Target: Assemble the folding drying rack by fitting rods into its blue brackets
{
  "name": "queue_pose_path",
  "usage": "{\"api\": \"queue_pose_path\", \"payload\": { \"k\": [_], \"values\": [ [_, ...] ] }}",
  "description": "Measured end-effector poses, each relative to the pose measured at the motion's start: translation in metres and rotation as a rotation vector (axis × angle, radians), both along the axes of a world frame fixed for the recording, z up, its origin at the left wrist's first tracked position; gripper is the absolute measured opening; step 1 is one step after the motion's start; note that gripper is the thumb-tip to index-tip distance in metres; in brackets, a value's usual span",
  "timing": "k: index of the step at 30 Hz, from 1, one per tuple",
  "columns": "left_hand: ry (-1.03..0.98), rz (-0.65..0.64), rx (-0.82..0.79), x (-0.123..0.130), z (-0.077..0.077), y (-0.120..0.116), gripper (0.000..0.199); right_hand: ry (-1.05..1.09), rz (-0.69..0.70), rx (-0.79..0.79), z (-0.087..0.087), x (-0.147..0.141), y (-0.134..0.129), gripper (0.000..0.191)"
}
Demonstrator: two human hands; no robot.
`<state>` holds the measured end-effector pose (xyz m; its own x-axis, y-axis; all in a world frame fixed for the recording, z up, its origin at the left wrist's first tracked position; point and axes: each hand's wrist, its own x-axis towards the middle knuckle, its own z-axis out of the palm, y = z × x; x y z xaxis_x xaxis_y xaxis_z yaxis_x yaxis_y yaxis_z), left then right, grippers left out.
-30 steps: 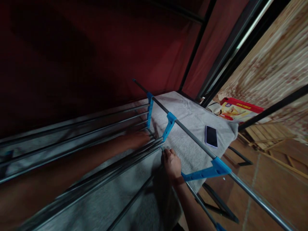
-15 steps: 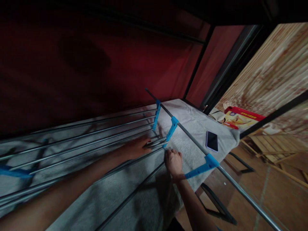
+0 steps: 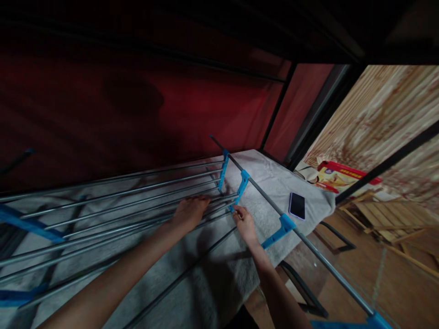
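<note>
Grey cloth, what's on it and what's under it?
On the grey cloth sit a phone and the metal rack with blue brackets. Black frames show below its edge; whatever the cloth covers is hidden.

Yellow lettering [image 3: 350,171], too small, red box [image 3: 329,183]

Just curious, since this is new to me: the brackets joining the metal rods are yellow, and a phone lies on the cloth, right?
No, the brackets are blue, not yellow, as the head view shows; they join the metal rods, and the phone lies on the cloth.
</note>
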<state>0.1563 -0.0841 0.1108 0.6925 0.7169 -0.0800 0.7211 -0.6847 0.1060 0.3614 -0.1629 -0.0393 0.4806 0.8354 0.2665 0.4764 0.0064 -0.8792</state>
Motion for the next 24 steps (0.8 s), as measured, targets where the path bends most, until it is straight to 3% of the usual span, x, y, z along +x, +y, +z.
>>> {"api": "queue_pose_path", "payload": {
  "k": [7,16,24],
  "values": [
    [-0.018,0.044,0.033,0.0,0.015,-0.004,0.033,0.115,-0.066,0.09,0.01,0.007,0.015,0.031],
    [-0.053,0.062,-0.013,-0.003,0.005,-0.002,0.032,0.231,-0.093,0.153,0.023,0.01,0.031,0.041],
    [-0.064,0.079,0.002,-0.001,0.01,-0.002,0.034,0.258,-0.025,0.161,0.02,0.009,0.039,0.043]
  ]
}}
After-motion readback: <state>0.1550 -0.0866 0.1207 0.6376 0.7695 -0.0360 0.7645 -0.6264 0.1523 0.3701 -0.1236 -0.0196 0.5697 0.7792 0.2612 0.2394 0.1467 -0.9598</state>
